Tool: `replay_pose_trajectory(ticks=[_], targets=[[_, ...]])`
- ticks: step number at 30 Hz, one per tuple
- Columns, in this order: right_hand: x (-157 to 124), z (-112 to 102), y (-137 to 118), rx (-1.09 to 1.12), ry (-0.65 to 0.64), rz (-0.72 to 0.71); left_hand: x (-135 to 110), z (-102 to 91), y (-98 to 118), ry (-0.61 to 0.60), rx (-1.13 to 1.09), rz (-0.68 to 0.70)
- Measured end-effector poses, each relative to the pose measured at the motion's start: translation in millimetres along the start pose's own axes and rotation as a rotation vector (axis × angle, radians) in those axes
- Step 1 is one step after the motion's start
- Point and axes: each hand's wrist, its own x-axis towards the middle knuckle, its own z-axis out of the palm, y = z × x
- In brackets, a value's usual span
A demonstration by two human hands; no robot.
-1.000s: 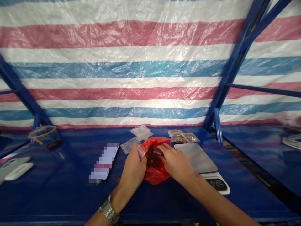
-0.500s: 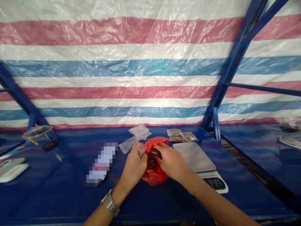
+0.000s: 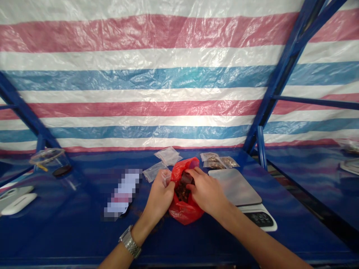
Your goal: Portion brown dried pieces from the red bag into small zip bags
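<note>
A red plastic bag point(image 3: 183, 209) of dark brown bits stands open on the blue table point(image 3: 70, 231). My left hand point(image 3: 159, 196), a metal watch on its wrist, is closed on a small clear pouch point(image 3: 166, 177) at the bag's left rim. My right hand point(image 3: 206, 190) reaches into the bag's mouth, its fingers pinched on a dark scoop-like thing point(image 3: 186, 178) that I cannot make out clearly.
A flat scale point(image 3: 238, 192) lies right of the bag. Empty clear pouches point(image 3: 168, 157) and filled pouches point(image 3: 220, 161) lie behind it. A blurred-out phone point(image 3: 123, 192), a clear plastic cup point(image 3: 52, 162) and white devices point(image 3: 17, 203) sit to the left. Blue frame posts point(image 3: 260, 151) rise at the right.
Both hands stay at the red bag. My right hand has dipped a little deeper into its mouth, and the bag's top edge has risen slightly.
</note>
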Motion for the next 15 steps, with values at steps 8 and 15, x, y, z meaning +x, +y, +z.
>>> replay_pose_trajectory(ticks=[8,15], targets=[[0,-4,0,0.155,0.026,-0.076,-2,1.0,6,-0.010,-0.011,0.059],[3,5,12,0.464,0.048,-0.057,-2,-6.2,5,0.075,0.092,0.100]])
